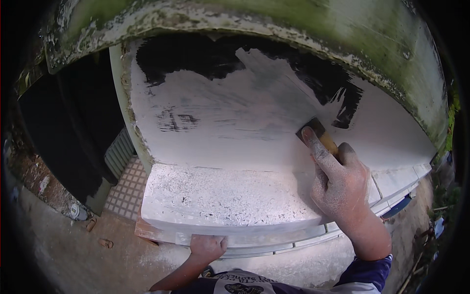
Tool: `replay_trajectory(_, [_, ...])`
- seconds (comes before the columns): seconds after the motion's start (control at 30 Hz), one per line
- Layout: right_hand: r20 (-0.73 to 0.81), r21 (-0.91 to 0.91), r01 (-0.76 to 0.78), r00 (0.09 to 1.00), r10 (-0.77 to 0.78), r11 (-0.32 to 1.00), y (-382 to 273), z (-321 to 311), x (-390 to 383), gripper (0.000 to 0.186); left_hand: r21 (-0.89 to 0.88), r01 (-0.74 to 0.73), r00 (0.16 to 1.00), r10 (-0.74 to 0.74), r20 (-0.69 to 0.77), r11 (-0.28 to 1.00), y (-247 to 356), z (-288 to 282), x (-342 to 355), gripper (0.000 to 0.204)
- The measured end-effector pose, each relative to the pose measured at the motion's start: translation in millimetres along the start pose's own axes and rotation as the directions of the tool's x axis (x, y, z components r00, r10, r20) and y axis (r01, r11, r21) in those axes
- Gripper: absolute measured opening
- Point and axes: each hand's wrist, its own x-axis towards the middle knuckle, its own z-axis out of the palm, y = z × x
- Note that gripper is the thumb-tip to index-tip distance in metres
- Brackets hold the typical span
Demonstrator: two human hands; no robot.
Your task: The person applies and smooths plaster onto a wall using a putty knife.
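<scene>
Head view, two hands [208, 246], right [345, 183] holding one scraper [323, 135]

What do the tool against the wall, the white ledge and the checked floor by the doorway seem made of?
Tool: dark, flat end, possibly metal or rubber; yellowish body, perhaps wood by its colour. White ledge: likely tile or stone, judging by joint lines along its edge; pale, dusty, flecked top. Checked floor: probably ceramic tile, from its regular pale squares; finish unclear.

The shirt [221, 285] has a purple-and-white right sleeve [370, 271] and a pale front panel bearing dark lettering above a dark emblem [243, 288]; dust speckles the right hand [342, 183].
</scene>
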Motion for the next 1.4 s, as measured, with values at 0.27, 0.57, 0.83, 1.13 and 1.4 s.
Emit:
replay_trajectory(0.27, [0.034, 0.013, -0.097, 0.995, 0.097, 0.995, -5.2, -3.4, -0.6, 0.057, -0.003, 0.052, 0.986, -0.051, 0.161, 0.999, -3.6, 1.2, -5.1, 0.02])
replay_trajectory(0.57, [0.037, -0.033, -0.048, 0.998, 0.05, 0.998, -0.5, -0.8, -5.5, 0.079, 0.012, 0.032, 0.996, -0.033, 0.08, 0.999, -0.5, -0.6, -3.1, 0.023])
replay_trajectory(0.83, [0.054, -0.048, -0.109, 0.992, 0.111, 0.993, -6.3, -5.7, -1.9, 0.056, -0.013, 0.05, 0.988, -0.047, 0.148, 0.999, 1.1, -2.8, -1.7, 0.021])
replay_trajectory(1.13, [0.05, -0.062, -0.078, 0.995, 0.081, 0.995, -1.5, -1.0, -4.7, 0.074, -0.006, 0.066, 0.986, -0.064, 0.156, 0.998, 0.2, 1.6, -7.2, 0.02])
replay_trajectory(1.4, [0.066, -0.05, -0.072, 0.995, 0.076, 0.996, 0.2, -1.2, -4.7, 0.077, 0.037, 0.021, 0.997, -0.024, 0.077, 0.999, 0.3, 4.7, -4.9, 0.022])
